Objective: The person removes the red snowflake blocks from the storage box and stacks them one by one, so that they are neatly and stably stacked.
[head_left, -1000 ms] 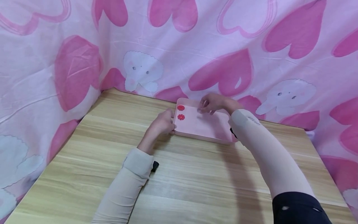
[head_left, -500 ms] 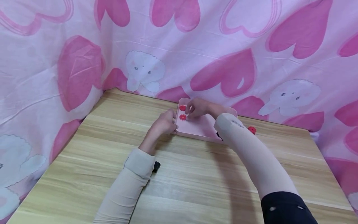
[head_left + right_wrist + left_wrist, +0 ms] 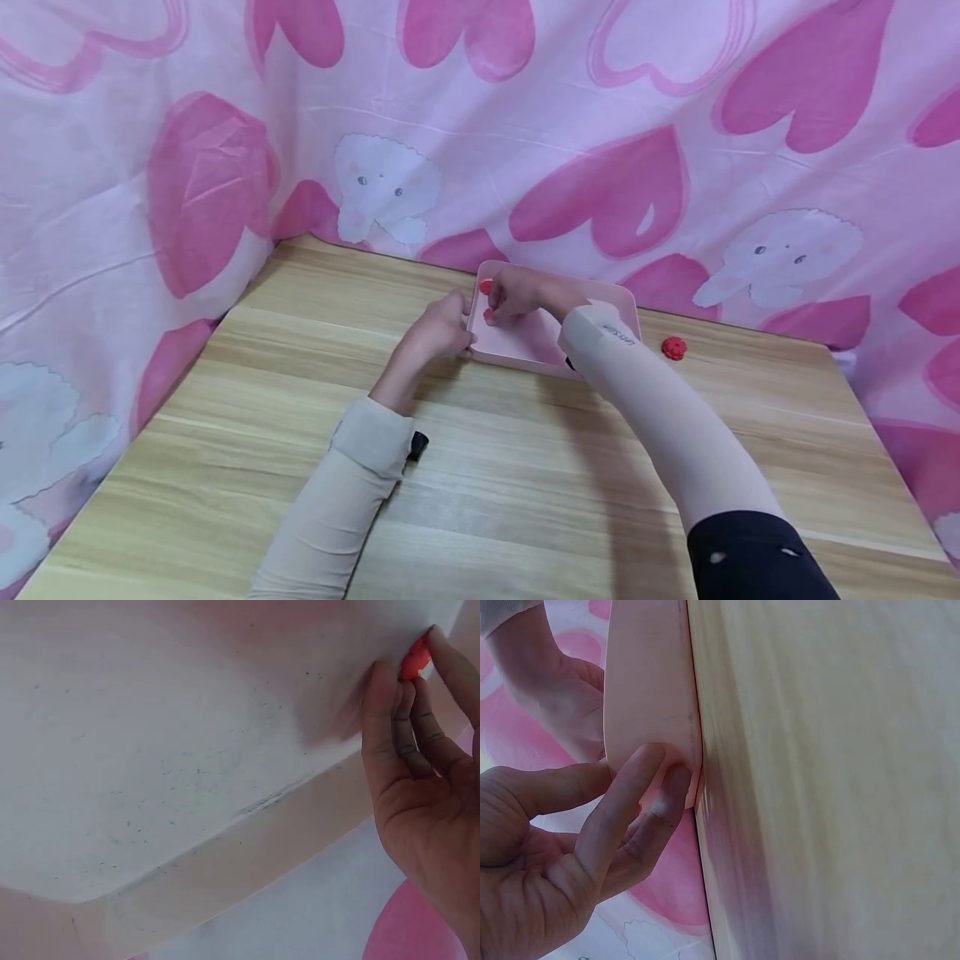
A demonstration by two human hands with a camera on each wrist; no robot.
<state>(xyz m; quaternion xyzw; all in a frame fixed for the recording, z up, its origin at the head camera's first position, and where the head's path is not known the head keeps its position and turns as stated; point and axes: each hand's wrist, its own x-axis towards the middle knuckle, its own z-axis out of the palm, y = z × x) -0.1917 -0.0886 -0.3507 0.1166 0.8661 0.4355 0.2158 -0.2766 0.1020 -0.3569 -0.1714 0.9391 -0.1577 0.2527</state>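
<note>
Across the table, a shallow pink tray lies near the back edge. My left hand holds its left end; in the left wrist view, fingertips lie against the tray's outer wall near a corner. My right hand reaches into the left part of the tray. In the right wrist view its thumb and fingers pinch a small red flower-shaped piece near the tray floor. Another red flower-shaped piece lies farther back in the tray, partly covered by the right hand.
To the right of the tray, more red flower-shaped pieces sit on the wooden table, bunched together. A pink heart-patterned curtain rises right behind the table and along its sides.
My right hand has moved left across the tray to the two red pieces, partly covering them. The red cluster right of the tray has come into sight. The left hand stays put.
</note>
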